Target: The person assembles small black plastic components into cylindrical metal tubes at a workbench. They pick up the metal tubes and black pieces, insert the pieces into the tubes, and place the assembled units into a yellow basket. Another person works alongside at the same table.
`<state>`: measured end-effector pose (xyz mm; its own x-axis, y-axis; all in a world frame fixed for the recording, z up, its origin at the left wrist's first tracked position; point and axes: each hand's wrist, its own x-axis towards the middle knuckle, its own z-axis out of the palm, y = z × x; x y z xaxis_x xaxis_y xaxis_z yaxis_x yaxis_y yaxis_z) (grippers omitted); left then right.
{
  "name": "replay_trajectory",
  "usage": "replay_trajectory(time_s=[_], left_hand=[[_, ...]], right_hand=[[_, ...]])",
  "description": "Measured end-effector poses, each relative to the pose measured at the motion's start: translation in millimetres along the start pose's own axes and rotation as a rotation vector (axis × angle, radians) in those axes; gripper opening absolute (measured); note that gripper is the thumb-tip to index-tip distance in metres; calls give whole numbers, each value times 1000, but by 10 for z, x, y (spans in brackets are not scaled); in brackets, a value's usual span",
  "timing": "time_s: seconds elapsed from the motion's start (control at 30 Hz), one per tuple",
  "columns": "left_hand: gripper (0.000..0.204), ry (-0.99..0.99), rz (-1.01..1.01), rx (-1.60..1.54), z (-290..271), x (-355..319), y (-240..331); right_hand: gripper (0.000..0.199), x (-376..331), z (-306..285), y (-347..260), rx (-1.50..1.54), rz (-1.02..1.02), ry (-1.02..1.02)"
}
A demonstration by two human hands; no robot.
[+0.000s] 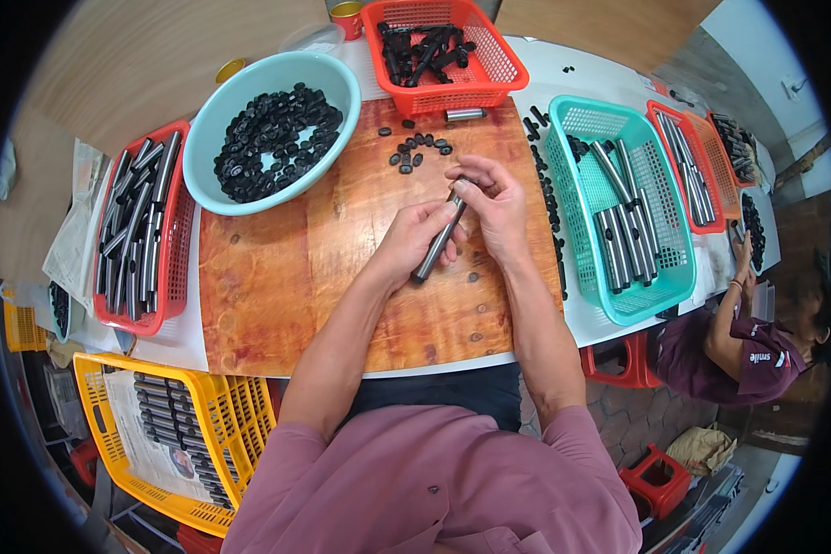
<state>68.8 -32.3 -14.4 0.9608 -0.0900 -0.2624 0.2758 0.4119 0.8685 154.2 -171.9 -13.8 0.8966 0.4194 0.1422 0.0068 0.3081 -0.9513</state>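
Note:
Over the wooden board, my left hand (pixel 414 238) is wrapped round a dark grey metal tube (pixel 431 258), which slants with its lower end toward me. At its far end my right hand (pixel 495 201) is closed, thumb and fingers pressed on the tip. Whether a small part sits between those fingertips is hidden. Several small black oval plugs (pixel 417 161) lie loose on the board just beyond my hands. Another short metal tube (pixel 464 114) rests near the board's far edge.
A light-blue basin (pixel 348 138) of black plugs stands at the far left. Red baskets (pixel 181 242) (pixel 508 78) flank the wooden board (pixel 277 314). On the right, a teal basket (pixel 674 300) holds metal tubes. A yellow crate (pixel 249 420) sits lower left. A co-worker (pixel 725 355) sits at the right.

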Motion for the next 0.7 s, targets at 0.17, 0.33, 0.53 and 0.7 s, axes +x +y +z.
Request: replay_trajectory(time_s=[0.17,0.33,0.53,0.7], left_hand=[[31,14,68,68,36,-12,-52],[30,22,89,171,2,-15,-41],[27,-39,84,213,-33,-71,39],[21,108,220,572,-38,-166,51]], right_hand=[[36,-1,-13,-36,13,32,-2],[34,-3,-48,-26,-19,20,-36],[32,17,-77,-39,25,27,-51],[25,45,-95,-43,-59,-2,-86]])
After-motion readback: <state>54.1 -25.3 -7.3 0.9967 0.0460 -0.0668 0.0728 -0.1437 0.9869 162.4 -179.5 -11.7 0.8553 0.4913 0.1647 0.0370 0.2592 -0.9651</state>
